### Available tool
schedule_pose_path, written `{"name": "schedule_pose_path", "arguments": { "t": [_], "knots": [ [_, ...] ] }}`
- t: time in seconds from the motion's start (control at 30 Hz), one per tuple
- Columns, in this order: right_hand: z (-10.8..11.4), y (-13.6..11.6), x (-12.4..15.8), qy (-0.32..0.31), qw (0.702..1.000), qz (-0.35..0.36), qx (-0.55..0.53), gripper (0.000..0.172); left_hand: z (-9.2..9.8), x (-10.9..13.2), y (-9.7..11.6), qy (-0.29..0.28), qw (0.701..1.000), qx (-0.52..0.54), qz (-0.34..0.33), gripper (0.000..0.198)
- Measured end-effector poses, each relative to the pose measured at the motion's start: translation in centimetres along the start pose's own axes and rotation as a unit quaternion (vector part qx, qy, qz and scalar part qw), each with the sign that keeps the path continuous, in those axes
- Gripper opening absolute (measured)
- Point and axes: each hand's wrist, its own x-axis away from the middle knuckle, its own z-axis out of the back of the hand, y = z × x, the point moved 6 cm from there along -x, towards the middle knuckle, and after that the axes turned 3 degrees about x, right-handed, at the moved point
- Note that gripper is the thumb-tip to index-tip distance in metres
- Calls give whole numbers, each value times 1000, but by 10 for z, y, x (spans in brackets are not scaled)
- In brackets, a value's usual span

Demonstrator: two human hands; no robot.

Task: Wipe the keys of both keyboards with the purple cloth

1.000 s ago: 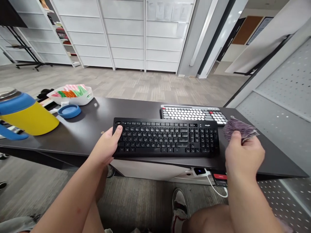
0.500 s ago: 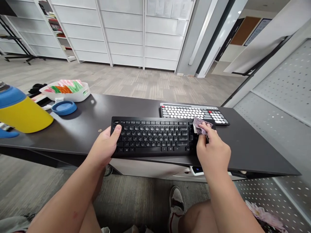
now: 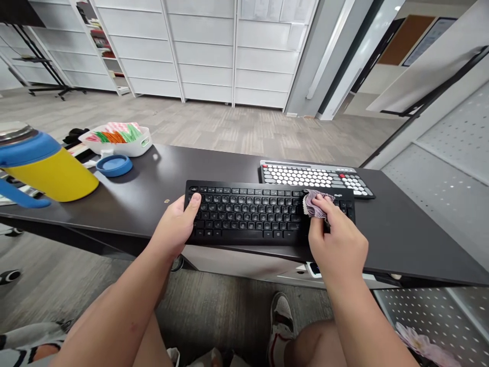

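A black keyboard (image 3: 244, 209) is tilted toward me at the desk's front edge. My left hand (image 3: 176, 223) grips its left end, thumb on top over the edge keys and the other fingers hidden beneath. In my right hand (image 3: 338, 239) a patterned purplish cloth (image 3: 314, 204) is pinched and pressed onto the keys toward the right end. That hand hides part of the number keys. Just behind lies a second keyboard (image 3: 305, 176), grey with round white keys and a few red ones.
On the dark desk (image 3: 405, 229), a yellow and blue tumbler (image 3: 57, 168) stands at left beside a blue lid (image 3: 114, 165). A white basket (image 3: 130, 147) holds colourful strips. A perforated panel (image 3: 451, 127) borders the right side.
The view has shifted left, so things appear farther right. My right hand with the cloth has moved a little left along the black keyboard, uncovering more of its right end.
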Motion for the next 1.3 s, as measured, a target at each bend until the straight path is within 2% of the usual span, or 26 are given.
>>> {"name": "schedule_pose_path", "arguments": {
  "t": [0.2, 0.37, 0.57, 0.9, 1.3],
  "knots": [
    [5, 3, -7, 15, 999, 47, -7, 34, -2, 3, 1, -7, 1000, 2, -8, 50],
    [3, 8, -10, -2, 999, 24, 34, 30, -2, 4, 1, 0, 1000, 11, -12, 50],
    [4, -1, -11, -1, 999, 46, 22, 24, -1, 5, 2, 2, 1000, -8, -30, 52],
    [0, -15, -8, 4, 996, 89, 1, 32, 1, 5, 1, 8, 997, -50, -52, 56],
    [-7, -29, 2, -18, 991, 129, -16, 42, -3, 10, 0, -2, 999, -6, -37, 55]
  ]
}}
